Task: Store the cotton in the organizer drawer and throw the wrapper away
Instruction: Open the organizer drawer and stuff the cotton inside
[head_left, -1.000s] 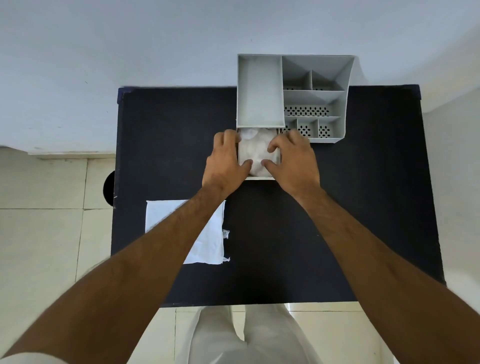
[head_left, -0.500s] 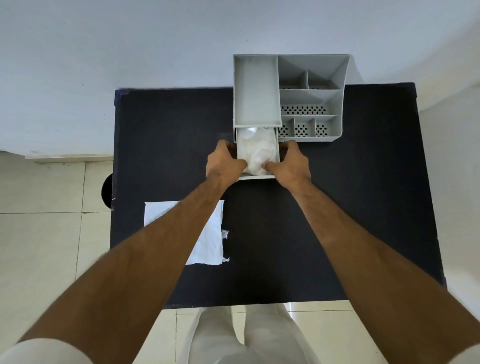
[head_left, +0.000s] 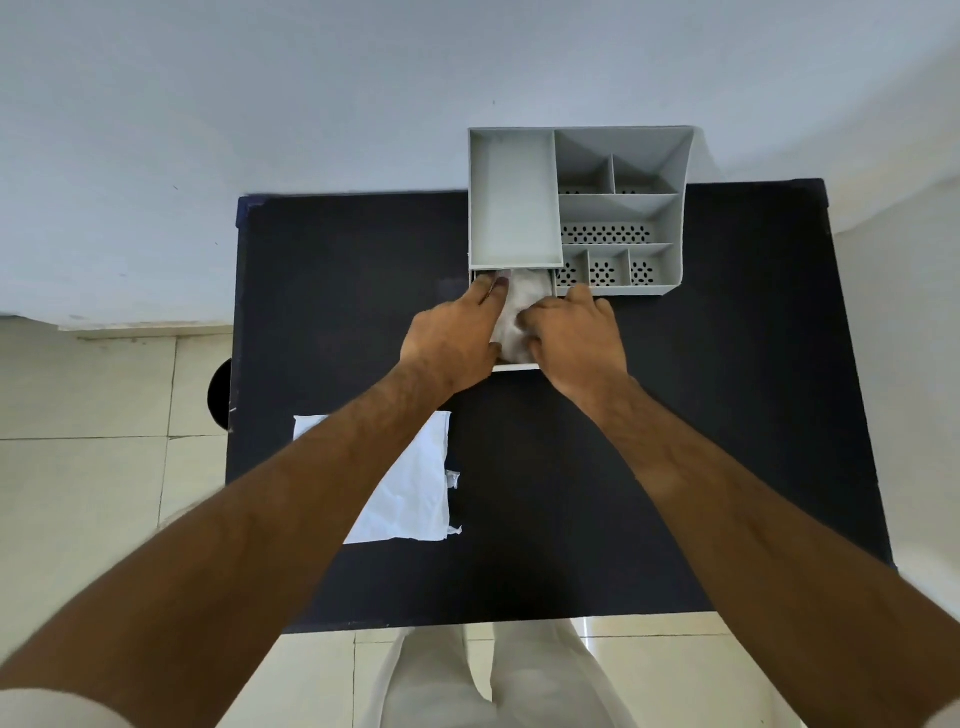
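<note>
both hands, left hand (head_left: 453, 340) and right hand (head_left: 575, 338), fingers spread flat on the cotton (head_left: 521, 310); best pressed evenly into the drawer (head_left: 517, 367) at twelve o'clock, wrapper (head_left: 415, 493) waiting.

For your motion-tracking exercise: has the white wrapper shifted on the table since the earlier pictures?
No. The wrapper lies in the same spot near the table's left edge.

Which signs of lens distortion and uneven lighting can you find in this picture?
Head view: wide-angle bending curves the black table edges and stretches the forearms near the corners; soft, even light, no glare; the cotton looks dim, shaded between the left hand and right hand.
</note>
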